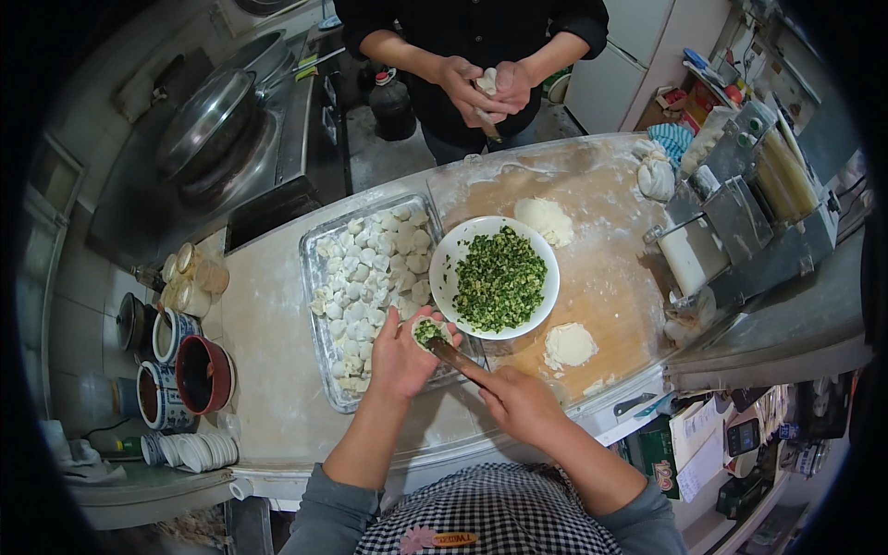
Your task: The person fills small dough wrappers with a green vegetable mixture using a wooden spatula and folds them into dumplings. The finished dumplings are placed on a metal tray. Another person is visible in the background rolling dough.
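Observation:
My left hand [402,361] lies palm up over the near right part of the metal tray, with a round dumpling wrapper [419,325] resting on its fingers. Chopped green filling [425,333] sits in that wrapper. My right hand [522,402] grips a flat wooden filling stick [461,361], whose tip touches the filling. Just beyond is a white bowl [442,295] holding more green filling [501,277]. Rows of folded dumplings [371,260] cover much of the tray [325,368]. Stacked round wrappers [570,345] lie on the floured board, right of the bowl.
Across the counter, a co-worker's hands [485,94] hold a dumpling and a stick. More wrappers [544,220] lie behind the bowl. A dough-rolling machine [742,208] stands right. Jars [198,277], a red pot [202,374] and stacked small dishes [198,451] line the left; a lidded wok [208,128] sits beyond.

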`<action>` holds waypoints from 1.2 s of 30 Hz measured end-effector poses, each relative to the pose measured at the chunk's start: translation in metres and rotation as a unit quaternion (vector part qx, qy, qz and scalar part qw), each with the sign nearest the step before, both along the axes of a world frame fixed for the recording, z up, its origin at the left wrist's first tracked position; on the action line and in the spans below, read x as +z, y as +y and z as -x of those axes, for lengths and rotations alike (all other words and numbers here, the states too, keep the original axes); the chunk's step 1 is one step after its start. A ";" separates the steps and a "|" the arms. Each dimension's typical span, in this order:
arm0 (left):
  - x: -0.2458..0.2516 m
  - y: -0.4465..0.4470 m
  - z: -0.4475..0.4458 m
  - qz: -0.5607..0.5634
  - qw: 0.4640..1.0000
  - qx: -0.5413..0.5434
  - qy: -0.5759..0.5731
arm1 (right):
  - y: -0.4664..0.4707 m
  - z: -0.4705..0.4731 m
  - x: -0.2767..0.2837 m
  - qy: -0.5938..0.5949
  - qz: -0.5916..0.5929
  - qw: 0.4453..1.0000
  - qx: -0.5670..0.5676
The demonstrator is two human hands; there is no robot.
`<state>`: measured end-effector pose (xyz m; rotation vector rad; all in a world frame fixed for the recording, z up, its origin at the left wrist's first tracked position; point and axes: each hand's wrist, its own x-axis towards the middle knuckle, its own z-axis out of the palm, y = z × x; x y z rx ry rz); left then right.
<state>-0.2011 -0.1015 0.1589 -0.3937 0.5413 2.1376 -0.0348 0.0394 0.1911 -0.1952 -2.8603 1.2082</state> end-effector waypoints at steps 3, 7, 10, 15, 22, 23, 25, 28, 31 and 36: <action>0.010 0.012 -0.004 -0.020 1.000 -0.016 0.009 | -0.007 -0.001 -0.003 0.053 0.011 0.998 -0.043; 0.003 0.006 0.004 0.027 0.999 0.000 0.022 | -0.006 -0.007 -0.011 0.034 0.000 0.999 -0.014; -0.009 -0.002 0.001 0.001 0.999 -0.005 0.034 | -0.002 -0.002 0.011 -0.078 0.201 0.975 -0.059; -0.004 0.003 0.000 0.012 0.999 -0.008 0.042 | 0.003 0.000 0.002 -0.182 0.486 0.848 -0.107; 0.005 0.008 -0.030 0.010 0.984 -0.137 0.109 | 0.003 0.007 0.000 0.174 -0.023 0.980 -0.090; 0.008 0.008 -0.035 0.006 0.981 -0.154 0.120 | 0.006 0.008 -0.003 0.179 -0.055 0.977 -0.103; 0.021 0.010 -0.047 0.054 0.960 -0.198 0.191 | 0.009 0.005 -0.005 0.182 0.031 0.973 -0.140; 0.028 0.011 -0.063 0.101 0.934 -0.219 0.264 | 0.011 0.002 -0.001 0.181 0.105 0.961 -0.182; 0.026 0.014 -0.073 0.152 0.897 -0.208 0.359 | 0.008 0.002 0.004 0.186 0.110 0.955 -0.202; 0.028 0.011 -0.066 0.137 0.913 -0.206 0.324 | -0.001 0.011 0.018 0.249 0.095 0.937 -0.226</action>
